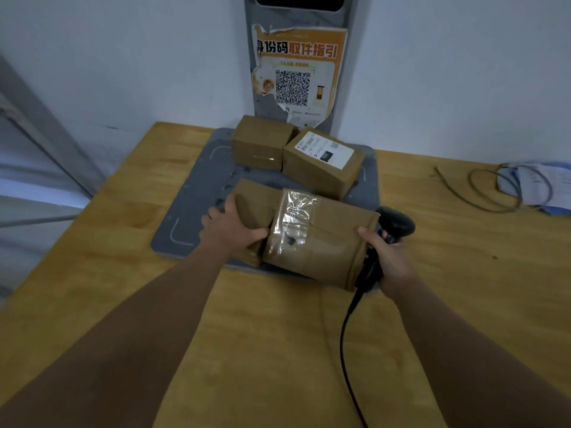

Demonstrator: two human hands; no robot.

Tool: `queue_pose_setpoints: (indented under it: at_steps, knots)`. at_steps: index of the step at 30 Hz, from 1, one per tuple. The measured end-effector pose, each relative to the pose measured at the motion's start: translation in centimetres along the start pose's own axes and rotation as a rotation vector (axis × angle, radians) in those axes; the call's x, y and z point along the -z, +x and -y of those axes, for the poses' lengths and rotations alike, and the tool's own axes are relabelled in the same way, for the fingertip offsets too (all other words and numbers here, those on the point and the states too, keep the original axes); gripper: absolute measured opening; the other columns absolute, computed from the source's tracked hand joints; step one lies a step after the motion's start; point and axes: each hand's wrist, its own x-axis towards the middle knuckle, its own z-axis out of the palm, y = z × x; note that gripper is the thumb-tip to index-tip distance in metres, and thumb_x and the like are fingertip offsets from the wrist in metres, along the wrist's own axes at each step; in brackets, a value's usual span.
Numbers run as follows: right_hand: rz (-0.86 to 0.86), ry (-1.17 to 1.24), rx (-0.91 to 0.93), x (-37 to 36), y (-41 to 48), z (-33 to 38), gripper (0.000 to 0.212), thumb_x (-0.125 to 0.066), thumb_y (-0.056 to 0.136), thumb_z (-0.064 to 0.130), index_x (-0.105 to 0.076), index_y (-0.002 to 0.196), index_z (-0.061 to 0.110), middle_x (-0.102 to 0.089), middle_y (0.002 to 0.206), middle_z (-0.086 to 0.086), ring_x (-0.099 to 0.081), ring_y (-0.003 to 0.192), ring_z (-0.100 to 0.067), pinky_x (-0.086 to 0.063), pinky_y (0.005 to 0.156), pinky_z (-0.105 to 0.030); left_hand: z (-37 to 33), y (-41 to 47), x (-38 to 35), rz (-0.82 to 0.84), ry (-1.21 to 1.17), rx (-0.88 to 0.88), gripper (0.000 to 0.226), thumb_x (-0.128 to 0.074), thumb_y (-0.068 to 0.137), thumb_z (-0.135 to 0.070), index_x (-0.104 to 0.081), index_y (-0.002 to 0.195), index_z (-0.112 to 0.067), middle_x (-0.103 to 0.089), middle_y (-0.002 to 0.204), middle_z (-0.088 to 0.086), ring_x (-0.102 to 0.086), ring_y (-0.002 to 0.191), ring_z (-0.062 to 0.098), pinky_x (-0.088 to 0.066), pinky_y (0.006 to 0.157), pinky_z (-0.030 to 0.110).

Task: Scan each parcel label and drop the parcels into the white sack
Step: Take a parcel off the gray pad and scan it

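A long brown cardboard parcel (327, 242) with a band of clear tape lies across the near edge of the grey scanning pad (191, 211). My left hand (230, 228) grips its left end. My right hand (391, 257) holds a black corded barcode scanner (397, 225) against the parcel's right end, thumb touching the box. No label shows on the parcel's upper face. Behind it stand two smaller boxes: a plain one (261, 142) and one with a white shipping label (324, 160) facing up. The white sack is out of view.
The pad lies on a wooden table (278, 350). A grey kiosk post with an orange QR poster (296, 72) rises behind the boxes. Loose cable (482, 193) and blue-white papers (537, 183) lie at the far right. A metal frame (46, 149) stands at the left.
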Motion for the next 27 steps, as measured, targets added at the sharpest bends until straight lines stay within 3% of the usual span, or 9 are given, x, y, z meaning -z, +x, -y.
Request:
queue_pose_setpoints:
  at_steps: [7,12,16,19,21,23,25,27]
  knots:
    - [0.035,-0.028,0.057,7.8,-9.5,0.1,0.024,-0.073,0.084,0.014,-0.068,0.106,0.019,-0.074,0.103,0.001,-0.071,0.094,-0.014,-0.053,0.075,-0.029,0.0,-13.0,-4.4,-0.085,-0.151,0.032,0.11,-0.068,0.07,-0.067,-0.006,0.151,-0.024,-0.029,0.141,0.021,-0.028,0.132,0.039,-0.031,0.105,0.049]
    - [-0.132,-0.162,0.194,14.4,-14.9,0.0,0.052,-0.08,0.079,0.025,-0.059,0.126,0.019,-0.068,0.112,0.007,-0.066,0.096,-0.007,-0.052,0.079,-0.025,-0.7,-21.9,-8.8,-0.072,-0.158,0.054,0.107,-0.066,0.072,-0.067,-0.007,0.151,-0.026,-0.024,0.14,0.016,-0.028,0.131,0.04,-0.033,0.104,0.051]
    - [-0.214,-0.546,0.363,18.9,-18.4,-0.8,0.08,-0.085,0.068,0.04,-0.048,0.136,0.022,-0.063,0.124,0.005,-0.059,0.113,-0.012,-0.049,0.096,-0.034,-0.5,-27.3,-11.8,0.012,-0.358,0.072,0.1,-0.068,0.074,-0.062,-0.015,0.15,-0.025,-0.022,0.141,0.012,-0.029,0.13,0.038,-0.035,0.106,0.047]
    - [-0.155,-0.762,0.61,20.6,-21.1,-1.7,0.073,-0.087,0.063,0.042,-0.056,0.124,0.019,-0.065,0.115,0.002,-0.061,0.109,-0.012,-0.052,0.093,-0.038,-1.0,-30.4,-13.1,0.077,-0.734,0.127,0.084,-0.069,0.078,-0.056,-0.028,0.145,-0.026,-0.033,0.141,0.008,-0.044,0.122,0.032,-0.045,0.095,0.042]
    - [-0.133,-1.01,0.737,21.1,-22.6,-3.2,0.07,-0.086,0.066,0.042,-0.057,0.122,0.013,-0.062,0.118,-0.007,-0.057,0.114,-0.023,-0.046,0.096,-0.042,-1.3,-32.0,-13.5,0.099,-0.893,0.197,0.072,-0.065,0.082,-0.055,-0.035,0.14,-0.025,-0.044,0.138,0.008,-0.052,0.115,0.031,-0.048,0.084,0.041]
    - [-0.082,-1.227,0.848,21.6,-24.1,-5.2,0.059,-0.084,0.071,0.027,-0.059,0.12,0.007,-0.061,0.118,-0.014,-0.055,0.115,-0.034,-0.043,0.099,-0.047,-1.2,-33.4,-13.8,0.102,-1.001,0.275,0.063,-0.063,0.085,-0.053,-0.038,0.135,-0.022,-0.05,0.131,0.01,-0.055,0.109,0.031,-0.047,0.079,0.041]
    - [0.096,-1.344,0.899,21.9,-25.5,-7.0,0.053,-0.081,0.069,0.008,-0.06,0.117,0.006,-0.061,0.117,-0.016,-0.057,0.114,-0.038,-0.042,0.098,-0.047,-0.5,-34.6,-13.8,0.093,-1.101,0.355,0.062,-0.063,0.085,-0.052,-0.04,0.132,-0.02,-0.053,0.125,0.012,-0.057,0.102,0.031,-0.051,0.079,0.043]
    - [0.354,-1.466,0.775,21.7,-26.5,-7.9,0.056,-0.074,0.075,0.01,-0.053,0.126,0.009,-0.052,0.136,-0.012,-0.045,0.131,-0.032,-0.032,0.11,-0.04,0.4,-35.9,-13.5,0.092,-1.182,0.401,0.058,-0.061,0.086,-0.053,-0.043,0.128,-0.018,-0.057,0.117,0.011,-0.059,0.096,0.029,-0.052,0.072,0.04]
